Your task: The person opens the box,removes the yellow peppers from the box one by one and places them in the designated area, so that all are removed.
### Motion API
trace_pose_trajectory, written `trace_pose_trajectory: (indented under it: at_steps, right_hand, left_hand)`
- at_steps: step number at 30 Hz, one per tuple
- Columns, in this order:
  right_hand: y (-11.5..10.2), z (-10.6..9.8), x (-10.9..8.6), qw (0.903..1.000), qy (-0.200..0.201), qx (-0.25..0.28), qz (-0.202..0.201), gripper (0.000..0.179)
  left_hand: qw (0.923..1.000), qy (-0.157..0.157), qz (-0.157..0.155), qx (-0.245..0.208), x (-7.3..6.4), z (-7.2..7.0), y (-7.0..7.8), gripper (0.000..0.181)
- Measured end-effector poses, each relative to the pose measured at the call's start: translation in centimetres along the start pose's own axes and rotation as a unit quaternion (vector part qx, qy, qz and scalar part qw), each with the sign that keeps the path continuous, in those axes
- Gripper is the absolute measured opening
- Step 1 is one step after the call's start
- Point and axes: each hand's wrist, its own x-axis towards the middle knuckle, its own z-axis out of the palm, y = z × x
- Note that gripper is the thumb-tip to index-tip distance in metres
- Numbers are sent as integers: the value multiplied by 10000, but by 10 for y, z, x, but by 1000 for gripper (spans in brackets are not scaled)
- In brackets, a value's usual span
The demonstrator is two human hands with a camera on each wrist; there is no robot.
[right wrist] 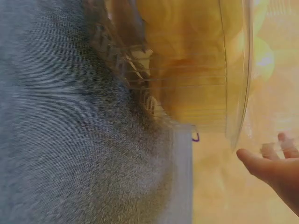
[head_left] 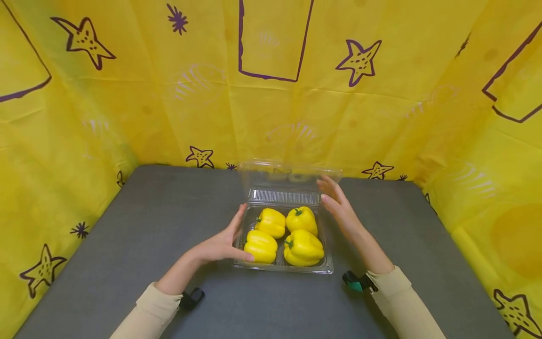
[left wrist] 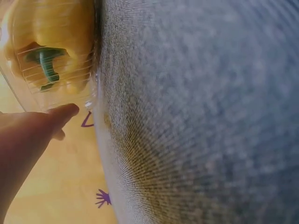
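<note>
A clear plastic clamshell container [head_left: 288, 269] holds several yellow bell peppers [head_left: 304, 248] with green stems. Its transparent lid [head_left: 292, 176] stands raised at the far side. My left hand [head_left: 222, 242] rests against the container's left side, fingers stretched along the wall and thumb over the near-left rim beside a pepper. In the left wrist view, a pepper stem [left wrist: 49, 65] shows through the ribbed wall. My right hand [head_left: 340, 209] is at the lid's right edge with its fingers spread. Whether its fingertips touch the lid is hard to tell.
The container sits on a dark grey table [head_left: 169, 226]. A yellow cloth [head_left: 203, 108] with purple starfish drawings hangs behind the table and along both sides. Dark bands [head_left: 192, 297] are worn at both wrists.
</note>
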Motion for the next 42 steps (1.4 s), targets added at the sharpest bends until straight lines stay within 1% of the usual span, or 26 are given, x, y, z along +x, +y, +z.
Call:
trace_pose_trajectory:
  at_steps: [1, 3, 6, 11, 16, 22, 27, 33, 39, 42]
  right_hand:
    - [1, -1, 3, 9999, -56, 104, -17, 58]
    - [3, -1, 8, 9995, -67, 302, 73, 60]
    - [6, -2, 16, 9985, -59, 471, 289, 65]
    - [14, -5, 26, 9957, -53, 664, 644, 69]
    - [22, -9, 34, 9914, -119, 779, 1047, 72]
    - [28, -12, 41, 9836, -135, 906, 1554, 74]
    - [34, -14, 42, 9769, -100, 1005, 1882, 73]
    - [43, -17, 41, 9738, -217, 725, 2145, 72]
    - [46, -17, 40, 9674, -207, 554, 2461, 68]
    - [46, -16, 38, 9639, -303, 437, 2609, 67]
  left_hand:
    - [10000, -26, 12, 42, 1, 0, 0, 130]
    - [9998, -27, 1, 194, 1, 1, 0, 132]
    - [9980, 28, -25, 627, 1, 3, 0, 135]
    - [9902, 164, -74, 1388, 2, 8, -1, 141]
    - [9834, 267, -67, 1793, 2, 11, -1, 145]
    - [9798, 366, -81, 1964, 1, 13, 0, 144]
    - [9791, 368, -157, 1994, 1, 13, -1, 143]
    - [9787, 302, -185, 2022, 1, 11, -1, 142]
    - [9782, 258, -159, 2057, 0, 11, -1, 142]
    - [9784, 274, -168, 2042, 0, 11, -1, 142]
